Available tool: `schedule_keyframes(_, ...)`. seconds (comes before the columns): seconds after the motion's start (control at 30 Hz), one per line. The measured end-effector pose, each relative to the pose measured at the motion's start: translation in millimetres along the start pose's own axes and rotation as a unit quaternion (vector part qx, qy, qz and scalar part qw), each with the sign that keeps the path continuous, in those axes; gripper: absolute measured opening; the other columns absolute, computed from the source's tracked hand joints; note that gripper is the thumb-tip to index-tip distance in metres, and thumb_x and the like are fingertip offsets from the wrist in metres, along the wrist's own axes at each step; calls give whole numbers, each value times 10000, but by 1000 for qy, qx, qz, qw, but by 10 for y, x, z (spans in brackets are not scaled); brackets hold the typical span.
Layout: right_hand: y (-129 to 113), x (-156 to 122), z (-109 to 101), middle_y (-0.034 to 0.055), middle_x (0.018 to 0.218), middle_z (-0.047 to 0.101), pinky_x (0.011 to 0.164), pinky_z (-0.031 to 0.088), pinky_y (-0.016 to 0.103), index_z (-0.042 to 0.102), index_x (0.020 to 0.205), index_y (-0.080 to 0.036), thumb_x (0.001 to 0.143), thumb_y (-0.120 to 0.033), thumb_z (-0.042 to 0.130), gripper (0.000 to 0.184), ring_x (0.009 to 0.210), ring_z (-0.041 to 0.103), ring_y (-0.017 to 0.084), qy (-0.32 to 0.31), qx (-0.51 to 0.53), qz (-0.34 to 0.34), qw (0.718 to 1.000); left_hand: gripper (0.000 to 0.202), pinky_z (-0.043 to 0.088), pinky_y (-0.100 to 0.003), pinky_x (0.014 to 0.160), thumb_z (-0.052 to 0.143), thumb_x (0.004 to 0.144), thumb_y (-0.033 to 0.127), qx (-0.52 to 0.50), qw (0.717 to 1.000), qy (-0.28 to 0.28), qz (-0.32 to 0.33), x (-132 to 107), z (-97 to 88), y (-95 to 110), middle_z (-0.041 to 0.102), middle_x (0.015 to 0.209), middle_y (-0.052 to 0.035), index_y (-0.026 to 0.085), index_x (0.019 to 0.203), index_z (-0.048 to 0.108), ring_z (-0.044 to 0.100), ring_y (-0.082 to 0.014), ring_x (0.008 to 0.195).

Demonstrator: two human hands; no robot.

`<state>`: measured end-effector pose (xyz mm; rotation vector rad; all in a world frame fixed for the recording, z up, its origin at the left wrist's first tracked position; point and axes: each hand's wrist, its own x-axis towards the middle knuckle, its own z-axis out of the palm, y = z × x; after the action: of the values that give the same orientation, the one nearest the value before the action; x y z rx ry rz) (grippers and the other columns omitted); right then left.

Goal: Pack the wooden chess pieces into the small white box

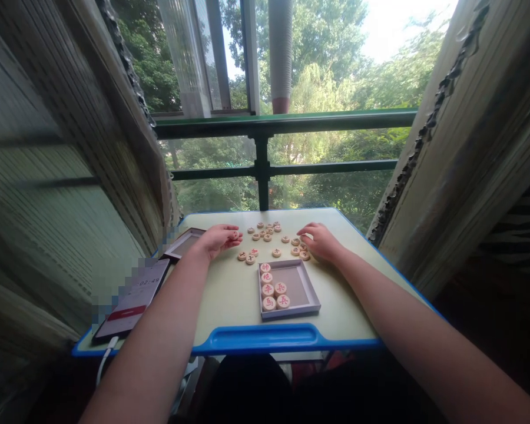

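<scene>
Tablet (135, 303) lies beside left forearm (163, 324); left hand (218, 241) pinches disc (235, 235), right hand (321, 241) loosely spread.

pale curtains (472, 135) hang on both sides of a green railing (335, 121) — leafy trees (327, 35) stand in daylight beyond — and a blue-edged table (229, 294) stands before it.

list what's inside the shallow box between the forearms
Six red-marked xiangqi pieces: four in the left column, two beside them. The floor of the shallow box beneath them is covered.
</scene>
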<state>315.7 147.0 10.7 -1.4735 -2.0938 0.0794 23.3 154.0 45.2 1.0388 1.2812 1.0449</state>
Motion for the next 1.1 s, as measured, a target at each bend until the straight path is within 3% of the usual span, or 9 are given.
schedule_keyframes(0.1,7,7,5,84,939,622,890,388,352,702,873,-184,801,-159,508,208,948,499,219,1,2,0,1000,273,410,-190,440,494,587,-7,83,996,31,21,-4,28,-9,590,678,-46,117,779,642,500,-84,506)
schedule_keyframes(0.23,-135,-23,-98,83,911,625,852,394,351,701,843,-177,794,-181,523,185,902,514,208,4,12,-20,1000,181,260,-202,373,516,590,112,189,981,-23,45,-6,100,-47,524,582,-22,143,667,677,364,-75,430)
schedule_keyframes(0.3,-316,-76,-205,70,849,627,792,408,328,697,780,-166,786,-232,557,155,813,532,183,-52,39,-67,996,140,257,-213,389,553,594,169,236,968,-48,68,-25,146,-68,539,596,-27,156,643,684,379,-87,449)
schedule_keyframes(0.4,-651,-197,-351,49,825,627,704,414,280,700,785,-172,755,-362,618,208,764,544,161,-215,96,-156,959,137,286,-225,428,583,608,226,276,954,-53,101,-68,199,-84,559,618,-34,166,659,694,419,-106,490)
schedule_keyframes(0.5,-900,-312,-404,40,810,635,692,401,270,706,889,-199,746,-411,628,268,767,539,160,-284,107,-200,932,148,306,-232,453,588,623,248,288,949,-49,116,-106,216,-74,560,625,-38,161,683,692,434,-114,513)
schedule_keyframes(0.7,-943,-342,-395,30,761,657,700,382,263,713,818,-197,744,-376,616,216,818,520,177,-331,83,-171,924,213,331,-216,482,544,660,272,331,937,-55,99,-115,205,-45,561,670,-26,151,774,677,459,-112,571)
schedule_keyframes(0.83,-884,-299,-426,34,740,655,681,383,255,712,772,-188,710,-293,622,151,826,515,183,-324,64,-147,933,218,348,-223,512,533,663,267,347,931,-54,100,-113,211,-49,565,686,-25,156,785,676,476,-118,604)
schedule_keyframes(1.1,-909,-310,-398,33,727,643,678,378,264,714,803,-184,731,-278,622,149,762,507,162,-306,56,-187,932,225,356,-233,529,533,661,277,343,931,-56,109,-119,205,-58,572,700,-24,160,789,677,491,-124,619)
